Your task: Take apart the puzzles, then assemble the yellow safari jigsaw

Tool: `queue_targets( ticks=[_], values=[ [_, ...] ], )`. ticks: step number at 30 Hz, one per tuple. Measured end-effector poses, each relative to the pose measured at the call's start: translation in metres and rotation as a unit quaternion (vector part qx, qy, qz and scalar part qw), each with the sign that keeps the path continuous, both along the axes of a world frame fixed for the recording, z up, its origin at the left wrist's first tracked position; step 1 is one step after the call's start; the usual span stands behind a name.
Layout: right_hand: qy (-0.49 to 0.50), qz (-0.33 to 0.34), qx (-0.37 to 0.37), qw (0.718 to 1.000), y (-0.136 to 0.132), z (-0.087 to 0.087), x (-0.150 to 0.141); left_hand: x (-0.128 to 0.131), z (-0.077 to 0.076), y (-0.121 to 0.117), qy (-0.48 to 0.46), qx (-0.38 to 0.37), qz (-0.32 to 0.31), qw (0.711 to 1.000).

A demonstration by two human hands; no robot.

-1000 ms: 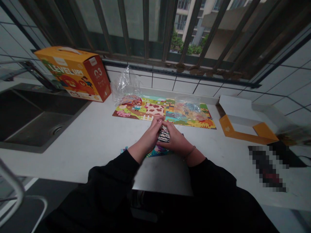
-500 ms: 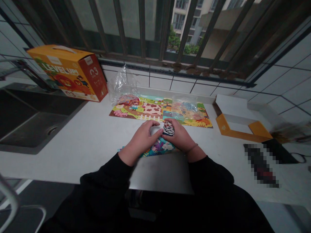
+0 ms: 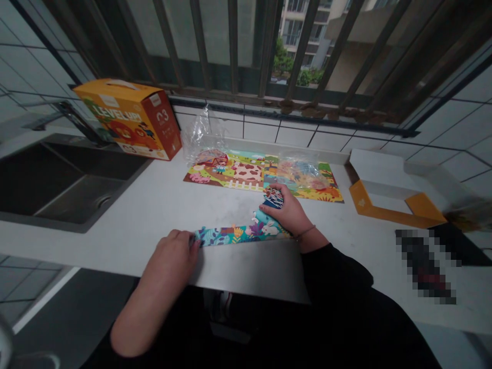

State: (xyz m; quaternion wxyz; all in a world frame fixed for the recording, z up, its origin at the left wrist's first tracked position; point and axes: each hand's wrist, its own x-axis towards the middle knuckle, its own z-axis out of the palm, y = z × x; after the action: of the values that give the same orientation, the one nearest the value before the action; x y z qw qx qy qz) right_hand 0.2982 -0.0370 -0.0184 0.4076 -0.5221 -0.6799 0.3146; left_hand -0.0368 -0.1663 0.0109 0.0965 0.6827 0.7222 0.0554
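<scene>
Curling at one end of a flat, teal illustrated puzzle strip (image 3: 230, 236), the left hand (image 3: 171, 261) bends its fingers; whether they pinch a piece cannot be told. The strip appears joined, lying on the white counter (image 3: 126, 225). The right hand (image 3: 292, 212) clasps a stack of small, dark-and-white-edged pieces (image 3: 273, 198), not yet laid out. Beyond, colourful farm (image 3: 246, 172) and jungle panels (image 3: 329, 180) look complete.

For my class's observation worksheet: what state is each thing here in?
LEVEL UP! box: upright, top closed
Low orange box: open, white flap raised
Clear plastic: crumpled
Picture boards: flat, partly covered by plastic
Blue picture strip: lying flat
Stacked pieces: held in right hand
Left hand: at strip's left end
</scene>
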Motion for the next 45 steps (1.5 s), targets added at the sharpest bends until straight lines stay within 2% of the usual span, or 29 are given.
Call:
queue_targets(
  ticks=[3, 7, 11, 14, 17, 22, 26, 27, 28, 31, 32, 33, 35, 37, 43, 45],
  values=[
    [0.000, -0.008, -0.007, 1.000, -0.001, 0.000, 0.000, 0.007, 0.005, 0.004, -0.036, 0.002, 0.001, 0.999],
    [0.014, -0.014, -0.006, 1.000, -0.001, -0.001, 0.001, 0.010, 0.010, 0.006, -0.168, 0.032, 0.065, 0.983],
    [0.019, -0.019, 0.001, 1.000, 0.000, -0.003, 0.001, 0.018, 0.008, 0.010, -0.370, 0.011, 0.127, 0.920],
    [0.015, -0.019, -0.002, 1.000, 0.001, -0.004, 0.001, 0.029, 0.007, 0.016, -0.471, -0.020, 0.167, 0.866],
    [0.021, -0.019, -0.002, 1.000, 0.001, -0.004, 0.001, 0.039, 0.009, 0.021, -0.526, -0.022, 0.192, 0.828],
    [0.033, -0.029, -0.003, 0.999, 0.001, -0.003, 0.000, 0.043, 0.010, 0.025, -0.560, -0.012, 0.196, 0.805],
    [0.036, -0.038, -0.008, 0.999, 0.001, -0.001, 0.000, 0.055, 0.009, 0.028, -0.645, -0.039, 0.178, 0.742],
    [0.036, -0.040, -0.008, 0.999, 0.001, -0.001, 0.000, 0.060, 0.008, 0.028, -0.643, -0.052, 0.165, 0.746],
    [0.035, -0.040, -0.008, 0.999, 0.001, 0.000, 0.000, 0.066, 0.007, 0.028, -0.617, -0.058, 0.148, 0.771],
    [0.035, -0.036, -0.007, 0.999, 0.001, 0.000, 0.000, 0.079, 0.004, 0.029, -0.408, 0.002, 0.091, 0.908],
    [0.035, -0.035, -0.007, 0.999, 0.001, 0.000, 0.001, 0.082, 0.002, 0.028, -0.325, 0.038, 0.069, 0.942],
    [0.035, -0.035, -0.006, 0.999, 0.001, 0.000, 0.001, 0.084, 0.000, 0.028, -0.255, 0.069, 0.050, 0.963],
    [0.036, -0.034, -0.005, 0.999, 0.001, 0.000, 0.000, 0.085, -0.004, 0.028, -0.169, 0.099, 0.017, 0.980],
    [0.034, -0.035, -0.002, 0.999, 0.001, 0.000, 0.000, 0.085, -0.007, 0.027, -0.133, 0.090, -0.008, 0.987],
    [0.029, -0.039, -0.007, 0.999, 0.001, -0.001, -0.001, 0.080, -0.002, 0.027, -0.141, 0.035, -0.141, 0.979],
    [0.028, -0.038, -0.007, 0.999, 0.001, -0.001, -0.001, 0.078, 0.002, 0.031, -0.135, 0.008, -0.166, 0.977]
  ],
)
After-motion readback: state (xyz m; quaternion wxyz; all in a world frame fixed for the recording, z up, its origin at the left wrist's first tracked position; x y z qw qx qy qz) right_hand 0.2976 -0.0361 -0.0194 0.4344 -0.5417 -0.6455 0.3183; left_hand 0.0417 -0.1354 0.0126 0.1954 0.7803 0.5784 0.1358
